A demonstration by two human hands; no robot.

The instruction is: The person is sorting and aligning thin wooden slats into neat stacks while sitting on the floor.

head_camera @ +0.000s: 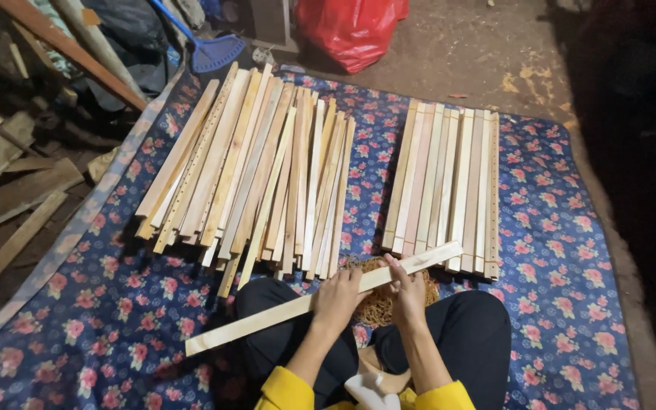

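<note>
I sit cross-legged on a blue floral cloth. A long pale wooden slat lies slanted across my lap. My left hand grips it near its middle. My right hand holds it a little further right, fingers curled over its top edge. Under my hands lies a heap of tan rubber bands. Beyond my knees, a loose pile of wooden slats spreads at the left. A neat row of slats lies at the right.
A red plastic bag sits on the dirt floor at the back. A blue plastic swatter leans at back left. Scrap boards and a long reddish pole clutter the left side. The right side is dark.
</note>
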